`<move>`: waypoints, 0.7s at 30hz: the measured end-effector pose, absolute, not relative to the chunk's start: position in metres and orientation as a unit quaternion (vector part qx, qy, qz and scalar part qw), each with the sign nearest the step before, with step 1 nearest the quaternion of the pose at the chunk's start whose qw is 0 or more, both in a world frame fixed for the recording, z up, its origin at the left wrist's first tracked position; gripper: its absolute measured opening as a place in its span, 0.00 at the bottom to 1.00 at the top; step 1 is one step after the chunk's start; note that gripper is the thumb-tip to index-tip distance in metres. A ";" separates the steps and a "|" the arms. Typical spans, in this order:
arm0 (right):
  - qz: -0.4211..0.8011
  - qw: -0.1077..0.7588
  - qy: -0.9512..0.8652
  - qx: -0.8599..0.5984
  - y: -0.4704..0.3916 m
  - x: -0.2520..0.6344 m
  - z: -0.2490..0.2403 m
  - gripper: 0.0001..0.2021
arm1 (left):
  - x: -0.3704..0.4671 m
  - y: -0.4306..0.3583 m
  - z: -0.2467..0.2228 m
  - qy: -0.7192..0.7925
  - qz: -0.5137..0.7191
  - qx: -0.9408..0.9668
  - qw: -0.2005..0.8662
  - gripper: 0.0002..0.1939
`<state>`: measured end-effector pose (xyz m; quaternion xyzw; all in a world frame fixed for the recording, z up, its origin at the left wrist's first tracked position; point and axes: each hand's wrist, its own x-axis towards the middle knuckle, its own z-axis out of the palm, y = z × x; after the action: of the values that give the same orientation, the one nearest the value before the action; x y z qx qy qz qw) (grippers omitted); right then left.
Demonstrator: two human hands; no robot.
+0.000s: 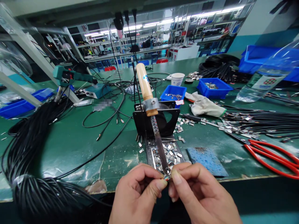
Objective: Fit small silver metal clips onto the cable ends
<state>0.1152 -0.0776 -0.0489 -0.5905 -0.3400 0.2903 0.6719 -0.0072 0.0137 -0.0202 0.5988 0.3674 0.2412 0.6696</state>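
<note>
A soldering iron (144, 82) with a wooden handle is clamped in a black stand (173, 123), its dark metal shaft slanting down toward me. Right at its tip, my left hand (137, 196) is closed in a pinch on a small metal connector piece (166, 178). My right hand (201, 193) is also closed, thumb and finger pressed together just right of the tip; its own fingers hide what they grip. Beneath the shaft, many loose metal connector pieces (171, 152) lie in a shallow tray (149, 152).
A blue sponge (205, 161) and red-handled scissors (268, 154) lie to the right. Black cable bundles (25, 149) flank the left side. Farther back are a blue bin (215, 88), a white glove (205, 105), a paper cup (177, 79) and a plastic bottle (263, 81).
</note>
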 end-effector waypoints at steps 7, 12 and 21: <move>0.284 0.674 -0.350 -0.586 -0.080 0.115 -0.049 0.08 | -0.009 0.016 -0.021 0.362 0.234 0.613 0.662 0.11; 0.288 0.680 -0.342 -0.581 -0.076 0.114 -0.049 0.08 | -0.010 0.015 -0.022 0.356 0.229 0.624 0.657 0.11; 0.287 0.682 -0.343 -0.579 -0.077 0.116 -0.050 0.08 | -0.010 0.016 -0.023 0.350 0.216 0.639 0.650 0.12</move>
<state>0.1161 -0.0768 -0.0504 -0.5794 -0.3427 0.2870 0.6815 -0.0103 0.0163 -0.0233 0.6389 0.3500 0.2158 0.6501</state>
